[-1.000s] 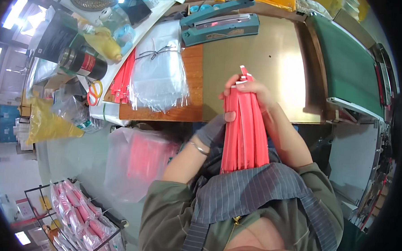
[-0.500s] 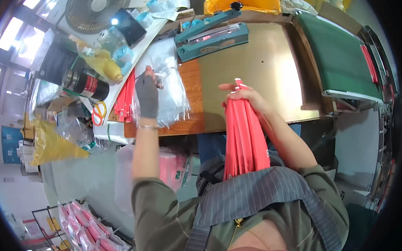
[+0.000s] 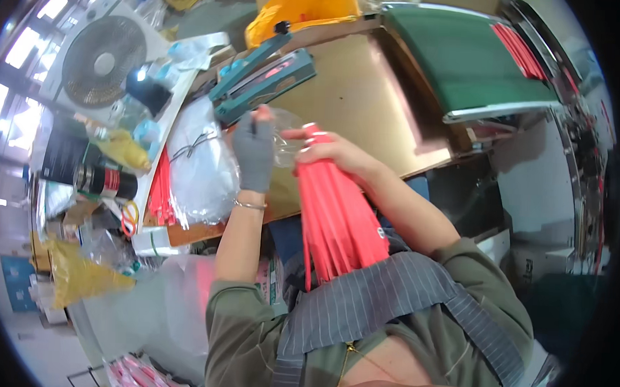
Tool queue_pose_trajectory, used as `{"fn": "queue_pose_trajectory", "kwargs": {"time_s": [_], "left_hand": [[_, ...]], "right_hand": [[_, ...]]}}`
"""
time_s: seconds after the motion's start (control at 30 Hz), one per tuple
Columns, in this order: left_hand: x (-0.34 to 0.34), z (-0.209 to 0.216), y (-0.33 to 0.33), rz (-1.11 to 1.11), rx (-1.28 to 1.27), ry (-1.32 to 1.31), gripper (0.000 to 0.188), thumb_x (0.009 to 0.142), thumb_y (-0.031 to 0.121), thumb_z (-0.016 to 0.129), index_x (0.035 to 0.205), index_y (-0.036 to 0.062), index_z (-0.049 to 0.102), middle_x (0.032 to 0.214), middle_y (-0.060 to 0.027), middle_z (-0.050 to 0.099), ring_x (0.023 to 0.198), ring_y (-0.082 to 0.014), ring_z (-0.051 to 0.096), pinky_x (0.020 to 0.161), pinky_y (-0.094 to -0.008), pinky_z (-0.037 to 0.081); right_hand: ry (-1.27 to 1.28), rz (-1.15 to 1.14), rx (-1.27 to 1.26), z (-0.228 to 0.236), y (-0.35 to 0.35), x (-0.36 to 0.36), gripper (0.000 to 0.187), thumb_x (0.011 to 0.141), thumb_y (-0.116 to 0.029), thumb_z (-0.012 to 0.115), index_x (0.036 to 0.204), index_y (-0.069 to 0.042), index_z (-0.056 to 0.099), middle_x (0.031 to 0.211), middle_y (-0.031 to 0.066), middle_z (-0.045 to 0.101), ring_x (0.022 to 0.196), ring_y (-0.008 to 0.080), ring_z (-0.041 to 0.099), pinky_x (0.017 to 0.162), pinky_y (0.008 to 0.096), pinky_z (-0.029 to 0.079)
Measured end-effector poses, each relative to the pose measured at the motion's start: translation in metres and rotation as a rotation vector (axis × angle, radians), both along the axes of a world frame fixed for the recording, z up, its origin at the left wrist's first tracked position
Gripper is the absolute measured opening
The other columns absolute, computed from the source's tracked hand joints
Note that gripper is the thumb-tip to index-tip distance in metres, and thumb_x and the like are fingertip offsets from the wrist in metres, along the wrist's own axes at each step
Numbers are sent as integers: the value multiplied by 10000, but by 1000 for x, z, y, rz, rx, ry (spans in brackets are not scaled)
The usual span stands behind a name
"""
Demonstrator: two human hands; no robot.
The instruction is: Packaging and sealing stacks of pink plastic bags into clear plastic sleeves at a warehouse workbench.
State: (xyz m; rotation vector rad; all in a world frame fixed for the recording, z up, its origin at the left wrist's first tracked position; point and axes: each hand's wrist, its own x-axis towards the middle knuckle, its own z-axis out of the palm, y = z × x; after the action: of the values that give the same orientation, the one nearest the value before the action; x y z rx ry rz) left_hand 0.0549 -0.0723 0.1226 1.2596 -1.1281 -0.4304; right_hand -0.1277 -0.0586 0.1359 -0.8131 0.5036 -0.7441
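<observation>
My right hand [image 3: 334, 155] is wrapped round the upper end of a bundle of long, flat red strips [image 3: 340, 222]. The strips hang down and fan out toward my striped apron. My left hand [image 3: 254, 151], in a grey fingerless glove, is closed with its fingertips upward. A clear plastic bag [image 3: 285, 138] spreads out from it toward the red bundle, with the bag's edge pinched in the left fingers. Left of that hand lies a stack of clear plastic bags [image 3: 202, 164], with a thin dark tie across it.
A teal bar heat sealer [image 3: 266, 88] stands behind my hands on the brown board [image 3: 349, 77]. More red strips [image 3: 160, 190], orange scissors [image 3: 130, 218] and a dark flask [image 3: 106, 182] lie at the left. A green-topped conveyor [image 3: 468, 65] carries red strips at the far right.
My left hand has come off the bag stack and moved right, bringing a clear bag beside the red bundle. The whole view has turned and shifted.
</observation>
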Motion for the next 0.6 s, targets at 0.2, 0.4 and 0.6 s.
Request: {"fn": "queue_pose_trajectory", "kwargs": {"time_s": [0.2,0.4,0.6], "left_hand": [[-50,-10,76,-293,24,-300,342,865,274,603,636,45,492,541,-30,430,499,-124,413,475,-300,321],[-65,-53,142,-53,53,-38,431,871,333,573,596,50,401,545,-72,370,500,-148,385,477,-300,288],[-62,-58,211,-512,86,-454,413,795,261,683,536,50,442,494,-57,372,442,-208,414,458,-327,314]], "right_hand": [[-100,-109,47,-37,5,-21,333,879,-200,582,1159,-21,556,993,75,623,855,139,593,801,284,478],[123,-61,102,-39,94,-42,539,978,-387,399,1387,-42,330,1342,94,429,1202,165,417,1031,334,329],[799,462,-371,-10,137,-116,440,878,-399,586,1234,-140,569,1055,159,647,939,234,640,825,359,491]]}}
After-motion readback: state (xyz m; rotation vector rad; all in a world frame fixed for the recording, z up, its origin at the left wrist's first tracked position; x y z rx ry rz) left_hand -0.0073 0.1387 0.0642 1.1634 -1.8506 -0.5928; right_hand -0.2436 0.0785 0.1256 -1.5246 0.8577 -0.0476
